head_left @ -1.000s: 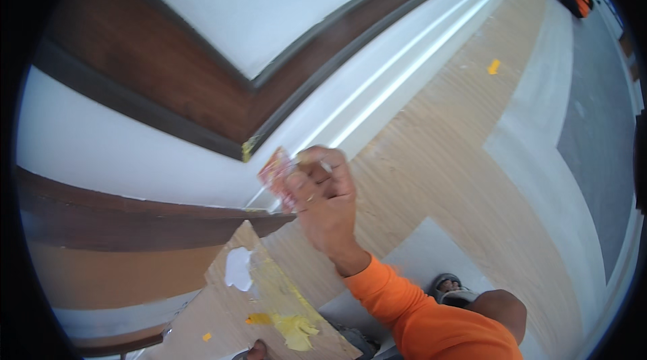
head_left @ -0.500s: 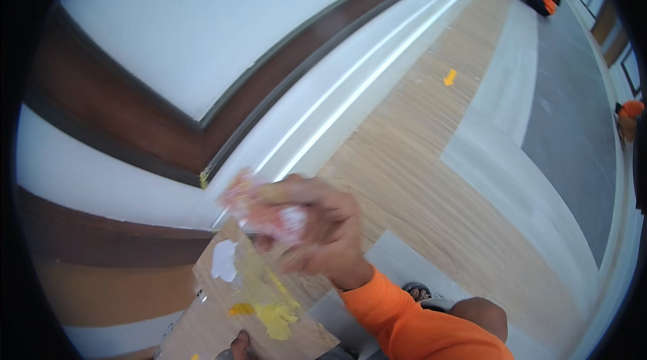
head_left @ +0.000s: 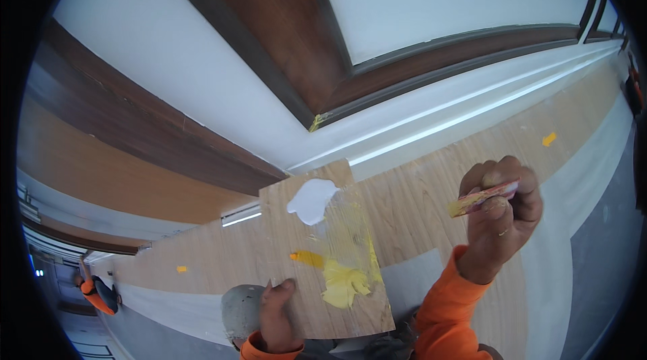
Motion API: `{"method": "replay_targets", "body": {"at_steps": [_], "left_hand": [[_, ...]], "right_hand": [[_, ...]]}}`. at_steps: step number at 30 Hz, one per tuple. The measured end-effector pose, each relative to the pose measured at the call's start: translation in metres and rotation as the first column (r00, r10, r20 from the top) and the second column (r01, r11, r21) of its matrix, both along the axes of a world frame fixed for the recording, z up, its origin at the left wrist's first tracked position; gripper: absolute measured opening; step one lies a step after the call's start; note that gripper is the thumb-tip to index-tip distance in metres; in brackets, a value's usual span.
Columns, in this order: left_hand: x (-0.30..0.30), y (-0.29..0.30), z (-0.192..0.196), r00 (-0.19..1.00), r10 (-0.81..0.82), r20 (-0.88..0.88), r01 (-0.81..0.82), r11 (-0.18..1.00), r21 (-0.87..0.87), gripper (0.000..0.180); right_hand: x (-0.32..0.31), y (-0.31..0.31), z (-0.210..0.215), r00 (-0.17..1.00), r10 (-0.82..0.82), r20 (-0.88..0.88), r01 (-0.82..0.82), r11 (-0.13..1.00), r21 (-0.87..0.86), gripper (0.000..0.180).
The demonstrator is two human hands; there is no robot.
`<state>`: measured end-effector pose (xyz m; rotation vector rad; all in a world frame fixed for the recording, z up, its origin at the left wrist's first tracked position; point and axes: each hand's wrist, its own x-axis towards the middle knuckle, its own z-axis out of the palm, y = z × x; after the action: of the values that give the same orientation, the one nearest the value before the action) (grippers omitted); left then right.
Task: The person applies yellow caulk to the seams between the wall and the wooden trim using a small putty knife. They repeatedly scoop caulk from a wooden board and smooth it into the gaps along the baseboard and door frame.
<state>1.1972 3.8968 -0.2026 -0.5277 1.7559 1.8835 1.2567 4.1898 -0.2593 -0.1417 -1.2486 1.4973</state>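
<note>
My left hand [head_left: 278,313] grips the near left edge of a flat wood-grain board [head_left: 280,225], thumb on top and the other fingers hidden. Spread on the board are a white paste patch [head_left: 313,200], a soft yellow paste heap [head_left: 344,284] and an orange-yellow streak [head_left: 306,259]. To the right, raised above the floor and apart from the board, my right hand [head_left: 507,222] pinches a small thin reddish spreader [head_left: 484,198] with yellow paste on its edge. Beyond the board, yellow filler [head_left: 317,121] marks the lower corner of a dark brown wall moulding [head_left: 306,36].
A white baseboard [head_left: 431,137] runs along the wall above wood-look flooring [head_left: 418,191]. Pale sheeting [head_left: 546,259] covers part of the floor. One person in orange [head_left: 98,292] crouches far left. A grey rounded thing [head_left: 241,309] is beside my left hand.
The view has swung left, bringing the board and my left hand more fully into sight. My right hand has moved from over the board's far edge to its right, still holding the spreader.
</note>
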Motion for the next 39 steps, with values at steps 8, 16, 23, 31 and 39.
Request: {"method": "replay_targets", "body": {"at_steps": [8, 16, 23, 31, 39], "left_hand": [[-0.139, -0.136, -0.073, 0.983, 0.147, -0.105, -0.153, 0.987, -0.046, 0.07], [-0.291, -0.231, -0.232, 0.987, 0.007, -0.161, -0.014, 0.999, -0.04, 0.061], [-0.289, -0.237, -0.343, 0.991, -0.056, -0.122, 0.047, 0.996, -0.075, 0.06], [-0.237, -0.222, -0.405, 0.994, -0.048, -0.1, 0.041, 0.997, -0.068, 0.066], [-0.273, -0.306, -0.357, 0.995, -0.014, -0.099, 0.009, 0.998, -0.056, 0.064]], "right_hand": [[-0.195, -0.073, -0.012, 0.788, 0.302, 0.536, -0.531, 0.775, 0.344, 0.02], [-0.313, -0.213, -0.199, 0.775, 0.325, 0.542, -0.484, 0.856, 0.18, 0.022], [-0.309, -0.231, -0.316, 0.747, 0.293, 0.596, -0.593, 0.7, 0.398, 0.018], [-0.273, -0.234, -0.391, 0.807, 0.208, 0.552, -0.548, 0.61, 0.572, 0.025], [-0.325, -0.317, -0.335, 0.785, 0.223, 0.578, -0.601, 0.499, 0.624, 0.028]]}}
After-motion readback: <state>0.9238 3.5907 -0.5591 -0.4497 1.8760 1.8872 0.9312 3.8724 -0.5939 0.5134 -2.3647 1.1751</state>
